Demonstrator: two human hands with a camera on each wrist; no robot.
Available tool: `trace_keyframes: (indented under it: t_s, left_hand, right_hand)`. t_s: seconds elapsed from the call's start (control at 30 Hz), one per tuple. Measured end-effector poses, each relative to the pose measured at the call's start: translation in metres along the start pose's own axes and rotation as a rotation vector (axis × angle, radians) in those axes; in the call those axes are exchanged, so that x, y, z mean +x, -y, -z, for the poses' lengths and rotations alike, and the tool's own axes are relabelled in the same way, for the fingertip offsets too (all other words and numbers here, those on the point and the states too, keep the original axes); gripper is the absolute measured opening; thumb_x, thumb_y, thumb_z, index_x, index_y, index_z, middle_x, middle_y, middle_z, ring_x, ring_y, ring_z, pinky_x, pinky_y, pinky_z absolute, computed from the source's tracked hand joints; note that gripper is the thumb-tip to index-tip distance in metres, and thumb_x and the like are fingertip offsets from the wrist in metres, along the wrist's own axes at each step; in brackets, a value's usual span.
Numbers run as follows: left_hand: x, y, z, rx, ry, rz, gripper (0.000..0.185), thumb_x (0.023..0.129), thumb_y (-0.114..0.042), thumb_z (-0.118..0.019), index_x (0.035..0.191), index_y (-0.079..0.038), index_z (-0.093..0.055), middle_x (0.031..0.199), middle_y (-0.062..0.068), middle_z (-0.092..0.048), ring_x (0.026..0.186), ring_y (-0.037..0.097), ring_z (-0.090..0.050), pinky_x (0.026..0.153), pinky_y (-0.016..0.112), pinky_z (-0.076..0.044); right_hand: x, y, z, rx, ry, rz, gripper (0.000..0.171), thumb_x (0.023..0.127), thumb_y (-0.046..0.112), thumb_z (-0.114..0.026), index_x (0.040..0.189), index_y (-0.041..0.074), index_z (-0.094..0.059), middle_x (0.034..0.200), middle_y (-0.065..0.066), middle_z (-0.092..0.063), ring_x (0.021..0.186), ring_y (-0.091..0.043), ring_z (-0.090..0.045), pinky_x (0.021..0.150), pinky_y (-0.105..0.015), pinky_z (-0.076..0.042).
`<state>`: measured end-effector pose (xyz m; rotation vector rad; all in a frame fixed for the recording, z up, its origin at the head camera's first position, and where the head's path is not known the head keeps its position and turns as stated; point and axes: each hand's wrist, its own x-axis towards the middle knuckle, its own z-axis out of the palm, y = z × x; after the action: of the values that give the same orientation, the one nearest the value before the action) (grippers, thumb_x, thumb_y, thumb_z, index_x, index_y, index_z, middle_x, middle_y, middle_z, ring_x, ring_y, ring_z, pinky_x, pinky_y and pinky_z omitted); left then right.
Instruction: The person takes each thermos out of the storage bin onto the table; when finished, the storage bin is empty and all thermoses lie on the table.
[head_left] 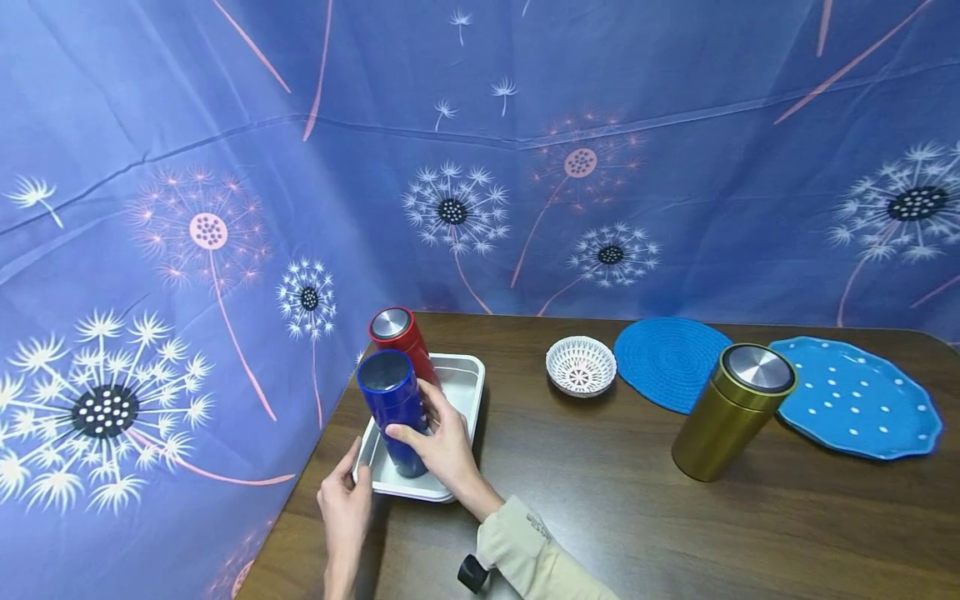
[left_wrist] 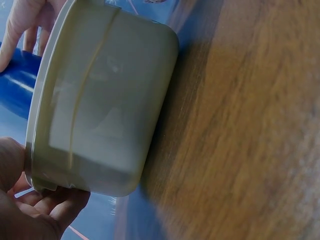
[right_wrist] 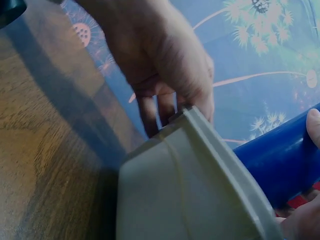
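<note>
Brown wood makes up the bench [head_left: 615, 500], and a big blue cloth with dandelion flowers [head_left: 225, 208] hangs behind and beside it. On the far right of the bench lies a blue plate with white dots [head_left: 862, 400]. Next to the plate lies a round blue mat [head_left: 667, 362]. A white tray [head_left: 457, 392] sits at the left edge of the bench. A gold can with a silver lid [head_left: 731, 412] stands just in front of the mat and the plate. In the tray stands a blue can [head_left: 396, 412], tilted a bit, and a red can [head_left: 401, 337] stands right behind it. The right hand [head_left: 442, 442] wraps its fingers and thumb around the blue can. The left hand [head_left: 347, 500] grips the near left corner of the tray with bent fingers. A small white bowl with a pattern [head_left: 581, 365] sits just left of the mat.
</note>
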<state>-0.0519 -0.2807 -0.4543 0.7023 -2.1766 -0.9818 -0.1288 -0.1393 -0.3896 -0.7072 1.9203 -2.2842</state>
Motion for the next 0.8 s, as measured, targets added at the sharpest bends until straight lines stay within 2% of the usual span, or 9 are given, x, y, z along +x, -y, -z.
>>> trace_keyframes:
  t_s: [0.1, 0.17, 0.3, 0.37, 0.43, 0.5, 0.53, 0.6, 0.8]
  left_hand:
    - [0.0, -0.001, 0.0, 0.001, -0.003, -0.013, 0.041, 0.08, 0.004, -0.055, 0.119, -0.003, -0.065, 0.067, 0.008, -0.061, 0.054, 0.006, -0.041, 0.05, 0.019, -0.033]
    - [0.0, -0.001, 0.001, 0.0, -0.007, -0.016, 0.041, 0.08, 0.004, -0.056, 0.118, -0.004, -0.066, 0.062, 0.007, -0.059, 0.052, 0.006, -0.039, 0.048, 0.02, -0.033]
    - [-0.001, 0.0, 0.001, -0.009, -0.006, -0.023, 0.04, 0.079, 0.005, -0.055, 0.118, -0.003, -0.066, 0.053, -0.001, -0.039, 0.047, 0.005, -0.03, 0.043, 0.023, -0.027]
    - [-0.001, 0.001, 0.0, -0.011, -0.008, -0.023, 0.04, 0.079, 0.005, -0.055, 0.118, -0.002, -0.066, 0.055, 0.002, -0.046, 0.048, 0.006, -0.033, 0.044, 0.023, -0.029]
    - [-0.001, 0.001, 0.0, -0.01, -0.008, -0.021, 0.04, 0.08, 0.005, -0.055, 0.118, -0.003, -0.066, 0.066, 0.01, -0.062, 0.053, 0.007, -0.041, 0.048, 0.019, -0.032]
    - [0.0, 0.0, 0.001, -0.011, -0.01, -0.015, 0.04, 0.08, 0.004, -0.055, 0.118, -0.003, -0.066, 0.08, 0.017, -0.068, 0.057, 0.009, -0.046, 0.051, 0.016, -0.035]
    - [0.0, 0.0, 0.001, -0.01, -0.009, -0.014, 0.04, 0.08, 0.004, -0.055, 0.118, -0.003, -0.066, 0.09, 0.019, -0.069, 0.061, 0.01, -0.049, 0.054, 0.014, -0.036]
    - [-0.001, -0.001, 0.001, -0.01, -0.009, -0.013, 0.04, 0.08, 0.004, -0.055, 0.118, -0.004, -0.066, 0.099, 0.02, -0.068, 0.067, 0.01, -0.052, 0.058, 0.01, -0.037]
    - [-0.001, -0.001, 0.001, -0.02, -0.001, -0.008, 0.041, 0.08, 0.005, -0.054, 0.118, -0.004, -0.066, 0.105, 0.02, -0.065, 0.083, 0.011, -0.059, 0.063, 0.004, -0.038]
  right_hand:
    - [-0.001, 0.005, 0.003, 0.032, -0.006, -0.001, 0.062, 0.076, 0.005, -0.076, 0.132, 0.001, -0.05, 0.123, -0.018, -0.058, 0.112, -0.03, -0.055, 0.091, -0.046, -0.044]
    - [-0.002, 0.009, 0.005, 0.034, -0.018, 0.001, 0.062, 0.076, 0.005, -0.076, 0.132, 0.0, -0.05, 0.121, -0.019, -0.06, 0.109, -0.031, -0.056, 0.089, -0.048, -0.045]
    - [-0.003, 0.022, 0.011, 0.056, -0.04, -0.011, 0.063, 0.075, 0.004, -0.076, 0.132, 0.0, -0.05, 0.12, -0.019, -0.06, 0.106, -0.031, -0.058, 0.088, -0.048, -0.045]
    - [-0.002, 0.023, 0.015, 0.089, -0.051, -0.02, 0.063, 0.075, 0.004, -0.077, 0.132, 0.0, -0.05, 0.121, -0.019, -0.059, 0.106, -0.032, -0.058, 0.088, -0.048, -0.045]
    - [0.0, 0.019, 0.02, 0.121, -0.066, -0.018, 0.063, 0.075, 0.008, -0.077, 0.132, 0.002, -0.05, 0.122, -0.018, -0.059, 0.105, -0.031, -0.058, 0.087, -0.048, -0.046]
    - [0.002, 0.016, 0.025, 0.148, -0.081, -0.007, 0.063, 0.075, 0.012, -0.078, 0.131, 0.004, -0.051, 0.122, -0.016, -0.059, 0.106, -0.031, -0.058, 0.086, -0.048, -0.046]
    - [0.003, 0.014, 0.028, 0.156, -0.089, 0.003, 0.063, 0.075, 0.014, -0.079, 0.131, 0.005, -0.051, 0.122, -0.015, -0.058, 0.106, -0.03, -0.058, 0.086, -0.048, -0.046]
    - [0.004, 0.016, 0.034, 0.156, -0.103, 0.027, 0.062, 0.075, 0.017, -0.079, 0.131, 0.007, -0.052, 0.122, -0.013, -0.059, 0.106, -0.029, -0.058, 0.086, -0.048, -0.047]
    - [0.005, 0.029, 0.052, 0.204, -0.121, 0.114, 0.061, 0.075, 0.014, -0.078, 0.13, 0.006, -0.052, 0.12, -0.015, -0.06, 0.105, -0.03, -0.059, 0.088, -0.048, -0.046]
